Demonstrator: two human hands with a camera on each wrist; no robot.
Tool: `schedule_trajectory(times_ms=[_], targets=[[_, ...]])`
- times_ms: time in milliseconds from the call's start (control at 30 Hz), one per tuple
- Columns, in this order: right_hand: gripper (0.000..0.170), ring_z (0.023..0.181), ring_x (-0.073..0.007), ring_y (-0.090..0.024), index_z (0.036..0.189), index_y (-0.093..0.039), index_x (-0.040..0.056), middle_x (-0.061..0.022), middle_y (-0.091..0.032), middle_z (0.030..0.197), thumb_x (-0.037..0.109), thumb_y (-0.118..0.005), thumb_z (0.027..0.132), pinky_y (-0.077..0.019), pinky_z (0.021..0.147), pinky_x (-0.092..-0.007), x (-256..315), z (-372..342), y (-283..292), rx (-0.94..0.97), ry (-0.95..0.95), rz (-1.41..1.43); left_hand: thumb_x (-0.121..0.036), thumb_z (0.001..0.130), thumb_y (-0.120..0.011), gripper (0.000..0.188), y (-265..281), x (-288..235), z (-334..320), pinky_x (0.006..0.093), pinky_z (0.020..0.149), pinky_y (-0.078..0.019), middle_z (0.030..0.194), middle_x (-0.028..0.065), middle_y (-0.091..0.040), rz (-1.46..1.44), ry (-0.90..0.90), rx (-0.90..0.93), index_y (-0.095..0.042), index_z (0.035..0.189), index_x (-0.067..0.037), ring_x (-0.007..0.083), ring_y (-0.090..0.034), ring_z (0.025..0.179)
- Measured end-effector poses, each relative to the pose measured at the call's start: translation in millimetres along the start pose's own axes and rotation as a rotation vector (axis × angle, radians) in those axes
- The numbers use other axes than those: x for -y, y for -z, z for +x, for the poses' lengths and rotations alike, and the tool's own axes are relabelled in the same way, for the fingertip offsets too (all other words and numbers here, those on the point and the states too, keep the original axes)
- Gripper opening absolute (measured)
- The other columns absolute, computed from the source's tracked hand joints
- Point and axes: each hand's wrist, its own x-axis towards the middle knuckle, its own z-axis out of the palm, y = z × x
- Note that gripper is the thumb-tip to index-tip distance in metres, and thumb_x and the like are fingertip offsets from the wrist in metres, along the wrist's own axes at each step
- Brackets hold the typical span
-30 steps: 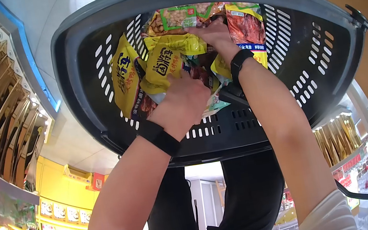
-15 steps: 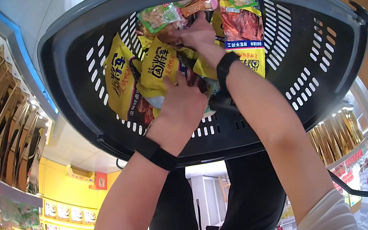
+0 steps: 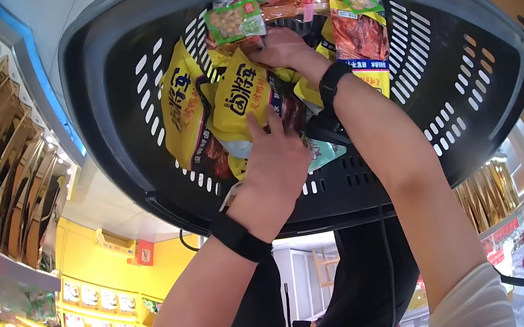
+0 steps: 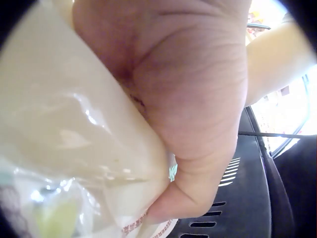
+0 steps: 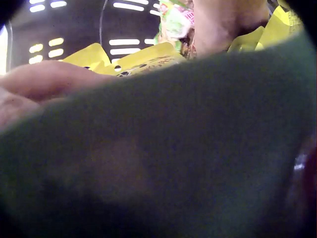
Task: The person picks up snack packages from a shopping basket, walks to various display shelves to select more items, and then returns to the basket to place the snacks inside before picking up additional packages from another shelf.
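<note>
In the head view, my left hand [image 3: 275,161] holds a yellow snack packet [image 3: 239,91] by its lower part, its fingers spread on the printed front. The left wrist view shows the thumb [image 4: 176,203] against the edge of a pale, glossy packet [image 4: 89,119]. Deeper in the basket, my right hand [image 3: 288,48] reaches among the packets, its fingertips at a reddish-brown packet [image 3: 251,45] below a green-edged clear packet of round pieces [image 3: 237,21]. Part of its fingers is hidden, and I cannot tell whether they grip. A dark shape fills most of the right wrist view.
A dark slotted shopping basket [image 3: 113,22] surrounds both hands. Another yellow packet [image 3: 184,114] leans at its left wall, and a red-and-yellow packet [image 3: 361,43] stands at the right. A pale green packet [image 3: 326,151] lies low. Lit shelves [image 3: 98,322] stand at the left.
The right hand has shifted toward the back left among the packets, and the green-edged packet has moved with its surroundings. The left hand stays on the yellow packet, which is now more upright.
</note>
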Motion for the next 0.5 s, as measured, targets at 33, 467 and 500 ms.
schedule_trajectory(times_ms=[33, 467, 500], targets=[[0.064, 0.103, -0.0258, -0.059, 0.110, -0.061, 0.0033, -0.0139, -0.060, 0.115, 0.053, -0.060, 0.069, -0.0454, 0.089, -0.0360, -2.2, 0.1, -0.5, 0.003, 0.004, -0.003, -0.020, 0.080, -0.057, 0.029, 2.5, 0.1, -0.5, 0.0663, 0.099, -0.0258, 0.114, 0.0156, -0.058, 0.009, -0.007, 0.021, -0.068, 0.106, -0.011, 0.0419, -0.038, 0.124], [0.026, 0.067, -0.0147, -0.055, 0.101, -0.060, 0.0027, -0.0068, -0.060, 0.075, 0.018, -0.052, 0.082, -0.0439, 0.061, -0.0292, -6.4, -55.6, 25.5, 0.349, 0.265, 0.564, -0.018, 0.078, -0.056, 0.024, 5.6, -28.7, -29.5, 0.0614, 0.096, -0.0331, 0.103, 0.0134, -0.062, 0.008, -0.025, -0.057, -0.070, 0.095, -0.008, 0.0413, -0.043, 0.119], [0.026, 0.064, -0.0122, -0.055, 0.103, -0.059, 0.0034, -0.0049, -0.059, 0.073, 0.017, -0.053, 0.081, -0.0436, 0.059, -0.0280, -2.4, -72.6, 34.2, 0.300, 0.238, 0.648, -0.018, 0.078, -0.056, 0.024, 2.7, -30.0, -34.7, 0.0614, 0.096, -0.0331, 0.103, 0.0134, -0.062, 0.001, -0.015, -0.068, -0.070, 0.095, -0.008, 0.0413, -0.043, 0.119]])
